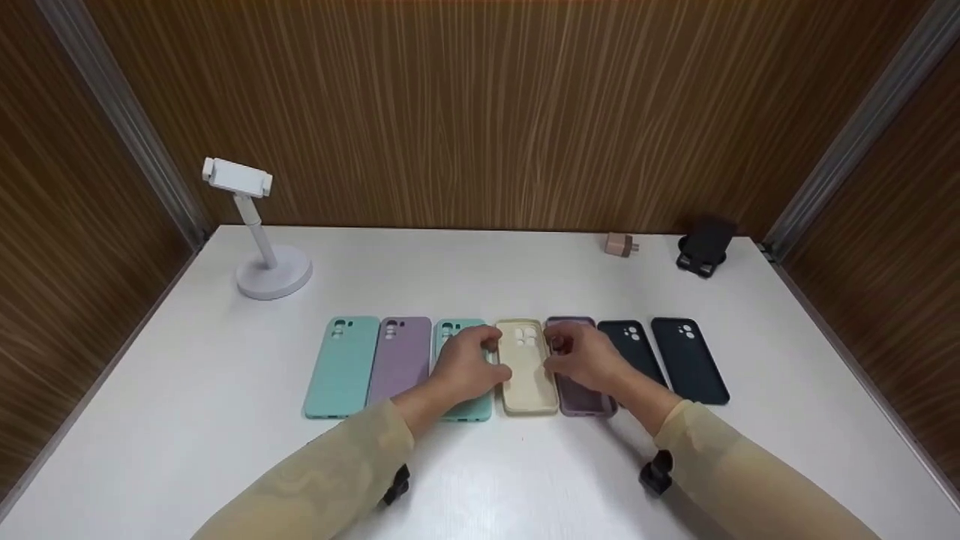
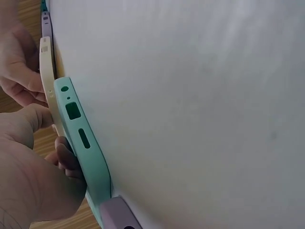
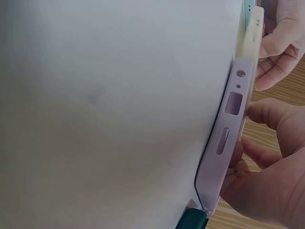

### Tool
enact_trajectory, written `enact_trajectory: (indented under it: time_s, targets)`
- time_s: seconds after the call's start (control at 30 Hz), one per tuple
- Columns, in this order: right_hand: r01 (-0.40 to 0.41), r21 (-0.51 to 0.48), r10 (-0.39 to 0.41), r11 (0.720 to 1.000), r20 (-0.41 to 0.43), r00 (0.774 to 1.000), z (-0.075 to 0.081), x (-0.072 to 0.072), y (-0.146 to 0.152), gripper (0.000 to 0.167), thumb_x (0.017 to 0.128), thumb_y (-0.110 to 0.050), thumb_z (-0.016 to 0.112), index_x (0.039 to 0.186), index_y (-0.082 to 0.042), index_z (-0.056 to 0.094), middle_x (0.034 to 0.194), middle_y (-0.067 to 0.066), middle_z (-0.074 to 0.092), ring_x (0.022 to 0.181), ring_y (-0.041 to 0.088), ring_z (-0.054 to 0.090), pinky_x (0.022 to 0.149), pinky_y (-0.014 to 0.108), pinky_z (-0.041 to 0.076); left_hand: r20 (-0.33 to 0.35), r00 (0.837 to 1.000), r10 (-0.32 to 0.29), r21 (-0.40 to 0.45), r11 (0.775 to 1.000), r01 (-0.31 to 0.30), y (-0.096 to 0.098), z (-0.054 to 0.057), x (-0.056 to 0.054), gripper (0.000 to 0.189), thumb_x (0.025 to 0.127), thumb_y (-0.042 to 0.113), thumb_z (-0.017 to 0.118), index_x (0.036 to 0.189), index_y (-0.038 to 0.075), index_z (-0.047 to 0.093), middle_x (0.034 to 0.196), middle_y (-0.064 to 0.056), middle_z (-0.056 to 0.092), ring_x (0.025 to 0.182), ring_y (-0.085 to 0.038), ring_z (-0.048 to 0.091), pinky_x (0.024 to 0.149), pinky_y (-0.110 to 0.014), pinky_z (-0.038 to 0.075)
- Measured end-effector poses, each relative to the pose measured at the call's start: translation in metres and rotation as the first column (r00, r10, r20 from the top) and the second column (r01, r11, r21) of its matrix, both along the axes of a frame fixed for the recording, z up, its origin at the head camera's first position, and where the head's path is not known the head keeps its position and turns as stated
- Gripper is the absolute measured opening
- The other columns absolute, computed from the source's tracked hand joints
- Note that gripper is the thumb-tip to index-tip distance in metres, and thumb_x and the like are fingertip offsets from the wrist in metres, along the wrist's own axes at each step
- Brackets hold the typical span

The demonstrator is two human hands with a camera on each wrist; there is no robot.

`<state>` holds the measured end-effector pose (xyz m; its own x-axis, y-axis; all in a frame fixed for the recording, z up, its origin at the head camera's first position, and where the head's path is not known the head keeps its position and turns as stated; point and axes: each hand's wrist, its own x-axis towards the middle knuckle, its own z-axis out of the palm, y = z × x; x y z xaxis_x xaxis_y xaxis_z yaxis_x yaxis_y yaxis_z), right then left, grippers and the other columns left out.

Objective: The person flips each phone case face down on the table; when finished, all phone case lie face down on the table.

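Note:
A cream phone case lies in the middle of a row of phone cases on the table, its hollow inside facing up. My left hand holds its left edge with thumb and fingers, above a mint green case. On the opposite edge, my right hand holds the cream case, over a purple case. Both wrist views show the fingertips at the cream case's rim, partly hidden by the neighbouring mint case and purple case.
Left in the row lie another mint case and purple case; two dark cases are at the right. A white phone stand, a pink charger plug and a black folding stand stand behind.

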<state>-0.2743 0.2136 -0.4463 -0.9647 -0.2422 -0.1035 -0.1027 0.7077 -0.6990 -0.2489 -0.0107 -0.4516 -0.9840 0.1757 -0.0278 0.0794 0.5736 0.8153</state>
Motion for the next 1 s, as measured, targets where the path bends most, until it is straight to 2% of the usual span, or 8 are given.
enact_trajectory:
  time_s: [0.27, 0.43, 0.6, 0.7, 0.87, 1.0]
  targets:
    - [0.017, -0.019, -0.017, 1.000, 0.002, 1.000, -0.0008, 0.0009, -0.0002, 0.054, 0.088, -0.002, 0.074, 0.141, -0.001, 0.065, 0.110, 0.009, 0.070, 0.097, 0.022, 0.063, 0.082, 0.037, 0.055, 0.028, 1.000, 0.002, 0.022, 1.000, -0.003, -0.0004, 0.0039, 0.0007, 0.057, 0.086, 0.009, 0.081, 0.141, 0.005, 0.064, 0.124, -0.006, 0.068, 0.114, -0.021, 0.060, 0.106, -0.041, 0.050]
    - [0.029, -0.031, -0.029, 0.999, 0.011, 1.000, 0.0004, 0.0017, -0.0008, 0.056, 0.089, -0.004, 0.074, 0.145, -0.003, 0.063, 0.113, 0.008, 0.071, 0.098, 0.022, 0.063, 0.084, 0.036, 0.054, 0.021, 1.000, 0.020, 0.057, 0.998, -0.021, -0.0013, 0.0051, 0.0016, 0.058, 0.085, 0.007, 0.081, 0.140, 0.004, 0.065, 0.125, -0.007, 0.069, 0.114, -0.022, 0.061, 0.106, -0.041, 0.050]
    - [0.040, -0.066, -0.039, 0.997, 0.008, 0.999, 0.0023, 0.0029, -0.0027, 0.057, 0.090, -0.004, 0.072, 0.146, -0.003, 0.062, 0.116, 0.008, 0.070, 0.101, 0.022, 0.062, 0.086, 0.035, 0.053, -0.002, 0.999, 0.034, 0.108, 0.994, -0.034, -0.0030, 0.0056, 0.0035, 0.056, 0.083, 0.003, 0.078, 0.138, 0.003, 0.066, 0.128, -0.009, 0.069, 0.095, -0.017, 0.062, 0.086, -0.032, 0.055]
    - [0.029, -0.107, -0.030, 0.994, -0.015, 0.999, 0.0024, 0.0041, -0.0030, 0.055, 0.091, -0.003, 0.071, 0.145, -0.002, 0.063, 0.113, 0.007, 0.069, 0.100, 0.022, 0.061, 0.083, 0.034, 0.053, -0.009, 0.999, 0.038, 0.155, 0.987, -0.036, -0.0045, 0.0045, 0.0039, 0.055, 0.083, 0.000, 0.077, 0.137, 0.002, 0.066, 0.129, -0.010, 0.067, 0.085, -0.013, 0.064, 0.073, -0.027, 0.054]
    - [0.011, -0.175, -0.022, 0.984, -0.059, 0.998, 0.0025, 0.0067, -0.0040, 0.053, 0.091, -0.001, 0.069, 0.143, 0.001, 0.063, 0.114, 0.008, 0.069, 0.101, 0.023, 0.062, 0.081, 0.032, 0.053, 0.009, 0.999, 0.047, 0.251, 0.967, -0.048, -0.0066, 0.0058, 0.0053, 0.055, 0.085, -0.003, 0.074, 0.139, 0.002, 0.064, 0.132, -0.010, 0.064, 0.089, -0.013, 0.069, 0.071, -0.026, 0.056]
    - [0.022, -0.235, -0.033, 0.972, -0.045, 0.998, 0.0032, 0.0074, -0.0056, 0.054, 0.091, -0.001, 0.069, 0.144, 0.000, 0.061, 0.119, 0.011, 0.068, 0.106, 0.025, 0.065, 0.079, 0.030, 0.055, 0.038, 0.997, 0.066, 0.304, 0.950, -0.074, -0.0067, 0.0099, 0.0071, 0.055, 0.087, -0.003, 0.073, 0.141, 0.006, 0.064, 0.135, -0.007, 0.063, 0.091, -0.014, 0.069, 0.073, -0.026, 0.057]
